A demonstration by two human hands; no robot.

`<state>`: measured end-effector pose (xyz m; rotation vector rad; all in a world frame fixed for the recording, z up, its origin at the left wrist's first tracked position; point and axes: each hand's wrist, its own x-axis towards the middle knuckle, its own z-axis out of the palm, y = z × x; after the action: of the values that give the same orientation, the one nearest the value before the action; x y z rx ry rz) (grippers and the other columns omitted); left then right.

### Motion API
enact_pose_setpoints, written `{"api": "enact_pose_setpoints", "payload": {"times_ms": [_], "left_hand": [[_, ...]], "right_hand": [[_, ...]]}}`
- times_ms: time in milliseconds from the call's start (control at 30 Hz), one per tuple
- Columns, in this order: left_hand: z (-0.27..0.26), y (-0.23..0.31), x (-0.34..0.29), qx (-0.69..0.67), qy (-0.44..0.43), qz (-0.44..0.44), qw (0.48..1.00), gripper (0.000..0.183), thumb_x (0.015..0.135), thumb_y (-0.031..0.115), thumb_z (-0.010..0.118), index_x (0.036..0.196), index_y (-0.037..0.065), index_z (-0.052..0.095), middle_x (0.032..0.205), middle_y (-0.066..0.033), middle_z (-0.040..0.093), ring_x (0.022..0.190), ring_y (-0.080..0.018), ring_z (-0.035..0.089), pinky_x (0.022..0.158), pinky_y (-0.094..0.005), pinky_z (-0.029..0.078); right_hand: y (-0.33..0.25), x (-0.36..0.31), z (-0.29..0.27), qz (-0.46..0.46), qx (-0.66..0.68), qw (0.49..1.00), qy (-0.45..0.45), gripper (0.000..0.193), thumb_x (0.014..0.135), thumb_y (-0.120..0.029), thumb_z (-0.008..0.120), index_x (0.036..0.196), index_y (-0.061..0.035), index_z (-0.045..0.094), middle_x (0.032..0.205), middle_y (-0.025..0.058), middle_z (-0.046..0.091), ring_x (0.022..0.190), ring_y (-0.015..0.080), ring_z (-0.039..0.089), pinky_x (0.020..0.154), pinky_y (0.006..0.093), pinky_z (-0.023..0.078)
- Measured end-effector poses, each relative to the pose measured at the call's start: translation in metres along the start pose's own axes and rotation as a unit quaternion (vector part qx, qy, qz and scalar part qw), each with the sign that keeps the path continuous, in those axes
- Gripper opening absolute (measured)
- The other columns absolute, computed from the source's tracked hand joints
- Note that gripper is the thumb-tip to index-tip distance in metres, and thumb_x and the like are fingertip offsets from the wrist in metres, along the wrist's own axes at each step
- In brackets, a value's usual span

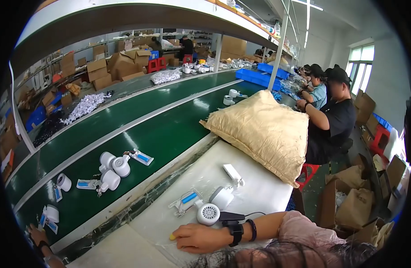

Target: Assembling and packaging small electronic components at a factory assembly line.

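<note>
My right hand [199, 237] rests on the sheet-covered table [158, 221], fingers curled, with a small yellow thing showing at the fingertips that I cannot make out. Just beyond it lie white handheld fan parts: a round grilled fan head [208, 214], a white housing [221, 198] and an opened handle with a blue battery [189, 198]. A white handle piece [233, 174] lies farther off. At the lower left, my left hand [37, 234] reaches over the green conveyor belt [138, 187], fingers apart, close to another fan unit [51, 214]; part of that hand is cut off by the rim.
More opened fans [111, 172] lie on the belt. A big tan sack [263, 134] stands on the table's far right. A black device with a cable [232, 217] is beside my right wrist. Co-workers [337, 107] sit along the line near blue trays [259, 78]; a shelf hangs overhead.
</note>
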<state>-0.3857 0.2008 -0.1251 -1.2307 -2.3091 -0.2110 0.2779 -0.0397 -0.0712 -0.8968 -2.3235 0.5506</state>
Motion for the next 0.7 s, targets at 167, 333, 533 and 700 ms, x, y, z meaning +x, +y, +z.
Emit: {"api": "enact_pose_setpoints", "payload": {"times_ms": [167,333,533,700], "left_hand": [[-0.061,0.039,-0.021,0.017,-0.121,0.047,0.991,0.052,0.081,0.04,0.062,0.118,0.003,0.061,0.121,-0.0243,0.057,0.114,-0.0379,0.054,0.095,-0.0468,0.045],[0.007,-0.059,0.007,-0.233,-0.082,-0.038,0.968,0.051,0.085,0.04,0.061,0.118,0.002,0.057,0.113,-0.0196,0.059,0.104,-0.0325,0.055,0.087,-0.0391,0.042],[-0.117,0.036,-0.05,-0.711,-0.228,-0.146,0.65,0.042,0.089,0.051,0.056,0.11,0.015,0.059,0.089,-0.0003,0.059,0.066,-0.0095,0.053,0.045,-0.023,0.031],[-0.243,0.09,-0.142,-0.749,-0.311,-0.102,0.576,0.05,0.091,0.055,0.051,0.12,0.014,0.057,0.09,0.0003,0.061,0.068,-0.0055,0.057,0.039,-0.0192,0.032]], "right_hand": [[0.006,-0.01,-0.001,-0.017,-0.015,1.0,0.005,0.011,0.087,-0.012,0.061,0.095,-0.0049,0.058,0.117,0.0153,0.052,0.104,0.0312,0.053,0.087,0.0399,0.045],[-0.003,0.0,-0.002,-0.043,0.04,0.998,0.007,0.012,0.084,-0.011,0.063,0.093,-0.0055,0.057,0.114,0.0134,0.051,0.102,0.0312,0.053,0.085,0.0393,0.045],[-0.001,-0.003,-0.005,-0.025,0.069,0.997,-0.016,0.01,0.091,-0.013,0.058,0.098,-0.0051,0.058,0.111,0.013,0.054,0.099,0.029,0.055,0.085,0.0393,0.045],[-0.014,-0.009,-0.018,0.024,0.25,0.968,0.002,0.024,0.087,-0.017,0.061,0.105,-0.0018,0.054,0.096,0.0132,0.053,0.083,0.0296,0.055,0.072,0.0374,0.045]]}}
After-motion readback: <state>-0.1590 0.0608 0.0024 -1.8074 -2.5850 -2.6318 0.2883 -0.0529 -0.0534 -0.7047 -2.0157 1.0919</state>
